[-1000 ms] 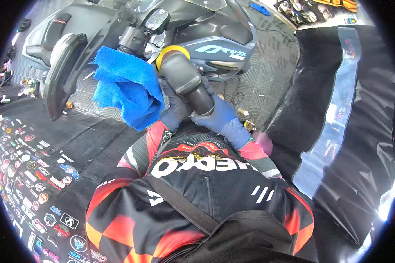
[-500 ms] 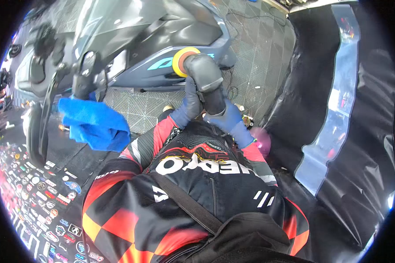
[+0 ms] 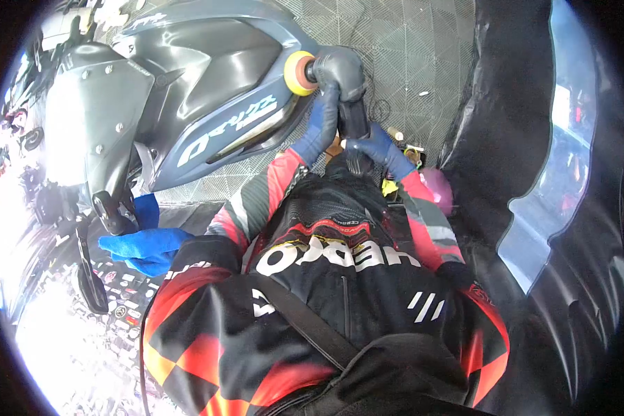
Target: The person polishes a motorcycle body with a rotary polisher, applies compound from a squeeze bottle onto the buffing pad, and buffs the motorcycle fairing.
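A cordless-looking polisher (image 3: 341,75) with a yellow and orange foam pad (image 3: 297,74) is held in both of my gloved hands. My left hand (image 3: 320,123) is closed around the neck below the tool's head. Lower down, my right hand (image 3: 381,148) grips the dark handle. The pad faces the blue-grey side panel of a motor scooter (image 3: 215,52), close to its rear end; whether it touches the panel I cannot tell. Pale lettering runs along the panel.
A blue cloth (image 3: 149,248) hangs by the scooter's handlebar and brake lever (image 3: 90,274). Grey patterned floor tiles (image 3: 416,62) lie beyond. To the right are black sheeting (image 3: 506,104) and a clear plastic strip (image 3: 558,159). A pink round object (image 3: 437,191) sits by my right forearm.
My view has shifted, so more of the scooter's side and its lettering shows. The polisher and both hands appear higher and further right, the pad now nearer the panel's rear end.
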Available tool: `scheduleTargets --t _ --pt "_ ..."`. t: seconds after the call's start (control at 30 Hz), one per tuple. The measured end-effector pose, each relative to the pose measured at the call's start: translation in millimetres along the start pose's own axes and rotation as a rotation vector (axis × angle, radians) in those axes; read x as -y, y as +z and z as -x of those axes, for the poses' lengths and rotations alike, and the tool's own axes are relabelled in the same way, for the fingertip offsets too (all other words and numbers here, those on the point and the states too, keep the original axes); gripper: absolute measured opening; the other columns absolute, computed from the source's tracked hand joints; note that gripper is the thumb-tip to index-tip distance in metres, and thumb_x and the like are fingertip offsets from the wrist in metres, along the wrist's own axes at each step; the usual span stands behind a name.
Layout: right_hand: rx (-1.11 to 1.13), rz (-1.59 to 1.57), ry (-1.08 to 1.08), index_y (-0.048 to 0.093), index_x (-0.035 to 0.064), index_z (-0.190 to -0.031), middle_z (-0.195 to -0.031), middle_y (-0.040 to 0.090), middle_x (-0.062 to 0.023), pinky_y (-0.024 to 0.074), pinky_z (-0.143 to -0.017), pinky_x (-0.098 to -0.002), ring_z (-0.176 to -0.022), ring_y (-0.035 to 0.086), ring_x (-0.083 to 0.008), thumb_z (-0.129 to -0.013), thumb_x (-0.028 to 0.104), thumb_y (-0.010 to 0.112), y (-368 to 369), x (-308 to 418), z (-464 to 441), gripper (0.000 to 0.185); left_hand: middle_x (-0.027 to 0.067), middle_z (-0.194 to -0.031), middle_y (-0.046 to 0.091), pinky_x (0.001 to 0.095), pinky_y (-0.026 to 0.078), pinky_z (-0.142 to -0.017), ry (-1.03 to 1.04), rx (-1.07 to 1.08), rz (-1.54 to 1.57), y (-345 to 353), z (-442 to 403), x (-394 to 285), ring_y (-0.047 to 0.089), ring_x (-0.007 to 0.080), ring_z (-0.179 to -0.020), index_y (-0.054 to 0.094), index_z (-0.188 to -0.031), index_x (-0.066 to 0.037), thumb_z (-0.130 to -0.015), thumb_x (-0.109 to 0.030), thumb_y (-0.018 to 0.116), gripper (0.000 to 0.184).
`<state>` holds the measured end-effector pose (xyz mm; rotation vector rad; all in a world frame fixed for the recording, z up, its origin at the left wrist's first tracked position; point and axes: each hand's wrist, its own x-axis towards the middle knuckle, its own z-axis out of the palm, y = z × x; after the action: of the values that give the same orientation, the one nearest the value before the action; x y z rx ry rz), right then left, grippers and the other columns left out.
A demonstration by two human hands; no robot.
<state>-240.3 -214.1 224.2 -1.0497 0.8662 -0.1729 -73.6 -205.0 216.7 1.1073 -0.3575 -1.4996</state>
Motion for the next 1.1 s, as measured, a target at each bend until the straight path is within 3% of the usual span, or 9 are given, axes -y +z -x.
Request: scheduleTargets --t 0.2,0.33,0.43,0.47,0.53,0.57,0.73,0.83,1.1 --pt "-0.077 -0.088 -0.056 0.061 0.0019 -0.116 -0.102 0.066 -0.0072 0.0512 -0.083 -0.0335 -0.089 0.063 -0.0166 -0.076 0.03 0.076 -13.5 -33.3 -49.5 0.05 0.0041 -0.109 0.063 0.0324 0.049 -0.085 0.127 -0.024 -0.269 14.7 -39.5 -15.4 0.058 0.0137 -0.096 0.056 -0.122 -0.005 -0.093 -0.041 0.064 0.046" --pt "-0.103 -0.239 -0.077 0.06 0.0019 -0.119 -0.106 0.066 -0.0083 0.0496 -0.089 -0.0364 -0.096 0.062 -0.0195 -0.076 0.025 0.076 10.7 -35.7 -57.3 0.051 0.0054 -0.109 0.063 0.033 0.049 -0.085 0.116 0.072 -0.412 4.7 -35.6 -24.8 0.059 0.0141 -0.095 0.056 -0.121 -0.005 -0.083 -0.035 0.075 0.052" --pt "-0.118 -0.237 -0.156 0.05 0.0035 -0.131 -0.119 0.061 -0.0061 0.045 -0.1 -0.0374 -0.11 0.057 -0.0204 -0.07 0.017 0.081 41.6 -45.0 -48.5 0.069 0.0074 -0.113 0.063 0.0343 0.049 -0.09 0.122 0.196 -0.384 -17.3 -8.9 -33.5 0.06 0.0174 -0.099 0.052 -0.127 -0.004 -0.072 -0.03 0.085 0.069" --pt "-0.109 -0.23 -0.156 0.05 0.0035 -0.131 -0.119 0.061 -0.0061 0.045 -0.1 -0.0374 -0.11 0.057 -0.0204 -0.07 0.017 0.081 56.2 -42.1 -40.7 0.069 0.0074 -0.113 0.063 0.0343 0.049 -0.09 0.13 0.188 -0.381 -23.4 4.3 -35.8 0.06 0.0174 -0.099 0.052 -0.127 -0.004 -0.072 -0.03 0.085 0.069" --pt "-0.14 -0.183 -0.272 0.061 0.0043 -0.113 -0.105 0.066 -0.0047 0.0481 -0.093 -0.0335 -0.099 0.061 -0.0176 -0.073 0.016 0.078 80.9 -37.5 -26.6 0.045 0.0096 -0.12 0.061 0.0354 0.047 -0.097 0.057 0.19 -0.521 -34.7 27.3 -40.0 0.059 0.0192 -0.108 0.049 -0.132 -0.003 -0.068 -0.03 0.086 0.078" --pt "-0.111 -0.187 -0.185 0.06 0.0041 -0.116 -0.108 0.065 -0.0051 0.0473 -0.094 -0.0333 -0.102 0.06 -0.0181 -0.073 0.016 0.077 91.7 -40.9 -21.2 0.047 0.0108 -0.127 0.058 0.0358 0.045 -0.101 0.057 0.202 -0.572 -36.6 42.1 -50.1 0.056 0.0199 -0.116 0.045 -0.137 -0.003 -0.065 -0.029 0.088 0.088" --pt "0.028 -0.123 -0.073 0.05 0.0039 -0.129 -0.123 0.06 -0.0072 0.0439 -0.103 -0.0359 -0.113 0.056 -0.0194 -0.075 0.015 0.08 147.4 -26.4 3.1 0.062 0.008 -0.125 0.059 0.0345 0.045 -0.1 0.171 0.226 -0.587 -83.5 100.0 -57.3 0.056 0.0171 -0.112 0.047 -0.135 -0.003 -0.064 -0.026 0.09 0.086" --pt "-0.011 0.197 -0.328 0.068 -0.0002 -0.107 -0.103 0.069 -0.0071 0.0498 -0.089 -0.0304 -0.096 0.062 -0.0134 -0.073 0.011 0.077 191.1 10.3 15.0 0.037 0.0069 -0.126 0.059 0.0354 0.046 -0.098 0.154 0.241 -0.379 -104.9 141.4 -82.5 0.056 0.016 -0.111 0.046 -0.136 -0.003 -0.064 -0.016 0.09 0.086" --pt "0.039 0.222 -0.218 0.057 0.0022 -0.121 -0.11 0.066 -0.0101 0.0518 -0.089 -0.0331 -0.098 0.064 -0.0179 -0.067 0.023 0.084 280.0 -16.6 8.5 0.064 0.0049 -0.122 0.061 0.035 0.047 -0.098 0.211 0.271 -0.264 -190.9 215.0 -108.2 0.056 0.0143 -0.111 0.046 -0.136 -0.005 -0.063 -0.013 0.089 0.085"
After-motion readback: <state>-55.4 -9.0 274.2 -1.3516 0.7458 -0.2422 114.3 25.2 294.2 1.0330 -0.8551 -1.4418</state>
